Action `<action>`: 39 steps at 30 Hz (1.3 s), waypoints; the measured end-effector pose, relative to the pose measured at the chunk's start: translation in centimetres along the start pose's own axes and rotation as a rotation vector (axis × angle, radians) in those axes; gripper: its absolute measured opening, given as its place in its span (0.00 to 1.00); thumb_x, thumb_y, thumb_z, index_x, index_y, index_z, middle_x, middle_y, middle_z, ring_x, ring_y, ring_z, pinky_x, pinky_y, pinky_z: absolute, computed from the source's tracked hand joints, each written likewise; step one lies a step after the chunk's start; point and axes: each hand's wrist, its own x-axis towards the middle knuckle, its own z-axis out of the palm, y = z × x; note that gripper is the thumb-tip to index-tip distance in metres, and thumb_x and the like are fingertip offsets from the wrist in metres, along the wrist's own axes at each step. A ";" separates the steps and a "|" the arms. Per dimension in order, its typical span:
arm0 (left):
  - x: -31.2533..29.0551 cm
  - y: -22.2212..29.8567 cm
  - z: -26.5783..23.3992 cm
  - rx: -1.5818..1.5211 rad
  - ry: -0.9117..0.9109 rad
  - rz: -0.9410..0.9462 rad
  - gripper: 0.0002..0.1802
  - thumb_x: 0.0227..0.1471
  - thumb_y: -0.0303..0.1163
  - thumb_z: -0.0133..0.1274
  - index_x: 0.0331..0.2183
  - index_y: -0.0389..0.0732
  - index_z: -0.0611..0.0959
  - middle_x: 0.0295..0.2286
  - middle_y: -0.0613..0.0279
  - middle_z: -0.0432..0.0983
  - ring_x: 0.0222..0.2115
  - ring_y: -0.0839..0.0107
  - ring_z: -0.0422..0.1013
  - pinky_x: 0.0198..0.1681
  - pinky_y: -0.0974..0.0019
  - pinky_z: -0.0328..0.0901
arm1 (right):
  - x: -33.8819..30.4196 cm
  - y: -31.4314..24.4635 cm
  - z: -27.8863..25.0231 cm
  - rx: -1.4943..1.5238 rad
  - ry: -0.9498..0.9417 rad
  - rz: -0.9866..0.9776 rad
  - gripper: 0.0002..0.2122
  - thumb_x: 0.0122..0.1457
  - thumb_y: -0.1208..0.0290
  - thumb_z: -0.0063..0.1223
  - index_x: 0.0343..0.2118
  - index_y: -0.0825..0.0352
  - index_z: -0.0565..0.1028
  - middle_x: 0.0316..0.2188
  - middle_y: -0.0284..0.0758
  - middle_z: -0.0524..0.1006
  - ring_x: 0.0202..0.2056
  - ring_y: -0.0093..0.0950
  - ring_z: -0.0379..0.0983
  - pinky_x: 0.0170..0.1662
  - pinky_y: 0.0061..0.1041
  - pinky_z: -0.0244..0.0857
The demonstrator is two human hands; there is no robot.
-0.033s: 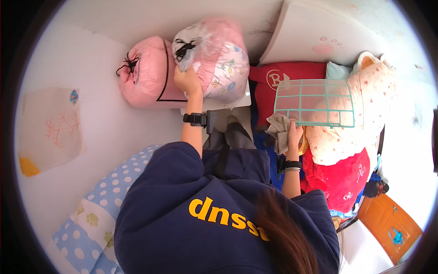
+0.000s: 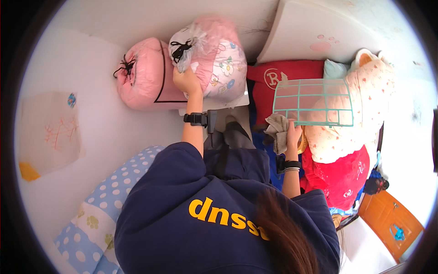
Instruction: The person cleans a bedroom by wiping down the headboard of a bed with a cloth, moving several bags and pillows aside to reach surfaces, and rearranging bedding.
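Note:
My left hand (image 2: 187, 82) is closed on the gathered side of a clear plastic drawstring bag (image 2: 223, 68), below its black cord. Pink and flower-patterned bedding fills this bag. Against it on the left leans a second stuffed bag (image 2: 145, 75), pink with a black cord. In my right hand (image 2: 294, 135) is the near edge of an air conditioner filter (image 2: 313, 101), a curved mesh panel with a green grid frame. A crumpled grey cloth (image 2: 277, 130) hangs from the same hand. Where my right fingers curl under the frame, they are partly hidden.
Both bags rest on a white surface (image 2: 246, 101). Behind the filter lie a red cushion (image 2: 301, 68) and a large cream plush toy (image 2: 365, 100), with red fabric (image 2: 337, 178) below. Blue dotted bedding (image 2: 109, 192) is at lower left. An orange-brown door (image 2: 392, 223) shows at lower right.

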 end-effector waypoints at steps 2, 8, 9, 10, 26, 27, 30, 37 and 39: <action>-1.4 -0.9 1.7 0.075 0.045 0.096 0.18 0.36 0.30 0.51 0.34 0.32 0.75 0.28 0.45 0.73 0.31 0.54 0.70 0.34 0.60 0.62 | -0.9 -1.0 -1.1 -0.088 0.004 -0.033 0.11 0.49 0.69 0.45 0.29 0.73 0.72 0.24 0.34 0.73 0.28 0.20 0.66 0.33 0.21 0.60; -4.2 -1.4 2.2 0.219 -0.072 0.152 0.27 0.40 0.40 0.53 0.40 0.32 0.70 0.37 0.45 0.69 0.39 0.52 0.65 0.40 0.60 0.59 | -1.3 0.9 -0.5 -0.196 -0.022 0.089 0.13 0.47 0.62 0.48 0.28 0.69 0.74 0.20 0.45 0.73 0.27 0.34 0.72 0.31 0.30 0.62; -3.6 -1.1 1.8 0.215 -0.108 0.111 0.32 0.38 0.44 0.54 0.42 0.32 0.68 0.38 0.45 0.68 0.39 0.52 0.65 0.42 0.60 0.59 | -1.9 -0.1 -0.1 -0.117 -0.016 0.028 0.12 0.46 0.64 0.48 0.28 0.68 0.74 0.21 0.43 0.74 0.27 0.34 0.72 0.32 0.29 0.62; -4.1 1.0 1.8 0.261 -0.112 0.042 0.34 0.37 0.45 0.55 0.43 0.32 0.67 0.39 0.45 0.68 0.40 0.53 0.65 0.42 0.60 0.58 | -1.9 0.2 -0.2 -0.083 -0.016 0.057 0.11 0.46 0.65 0.47 0.28 0.67 0.74 0.22 0.42 0.74 0.28 0.33 0.72 0.33 0.28 0.62; -5.7 2.4 -0.7 0.955 -0.853 1.306 0.39 0.33 0.40 0.57 0.50 0.53 0.62 0.51 0.66 0.52 0.51 0.65 0.51 0.53 0.52 0.46 | -3.6 -1.2 1.1 -0.108 -0.254 0.011 0.11 0.45 0.66 0.45 0.28 0.68 0.73 0.22 0.41 0.74 0.28 0.35 0.71 0.33 0.29 0.62; -4.8 1.5 -0.3 0.962 -0.852 1.312 0.39 0.33 0.40 0.57 0.50 0.53 0.62 0.51 0.66 0.52 0.51 0.65 0.51 0.53 0.52 0.46 | -3.4 -1.2 0.8 -0.098 -0.267 -0.001 0.13 0.45 0.64 0.46 0.29 0.68 0.73 0.22 0.44 0.74 0.27 0.38 0.71 0.32 0.31 0.63; -1.7 -1.6 0.6 0.913 -0.678 1.354 0.40 0.32 0.39 0.57 0.51 0.56 0.60 0.52 0.67 0.51 0.53 0.65 0.49 0.52 0.52 0.47 | -3.7 -1.7 0.6 -0.151 -0.245 -0.012 0.13 0.44 0.64 0.46 0.30 0.68 0.73 0.22 0.44 0.73 0.27 0.39 0.71 0.31 0.32 0.63; -0.3 -2.1 3.0 0.930 -0.637 1.376 0.40 0.31 0.37 0.58 0.50 0.54 0.61 0.51 0.65 0.51 0.53 0.62 0.48 0.51 0.50 0.47 | -3.8 -2.0 0.2 -0.191 -0.254 -0.032 0.10 0.45 0.68 0.46 0.26 0.68 0.74 0.22 0.39 0.74 0.27 0.29 0.71 0.32 0.25 0.62; -2.0 0.0 2.2 0.899 -0.707 1.343 0.37 0.33 0.37 0.57 0.49 0.52 0.63 0.51 0.63 0.52 0.52 0.62 0.49 0.51 0.50 0.47 | -3.9 -1.6 -0.2 -0.160 -0.247 -0.038 0.10 0.46 0.67 0.46 0.26 0.68 0.73 0.21 0.38 0.73 0.27 0.26 0.70 0.32 0.24 0.62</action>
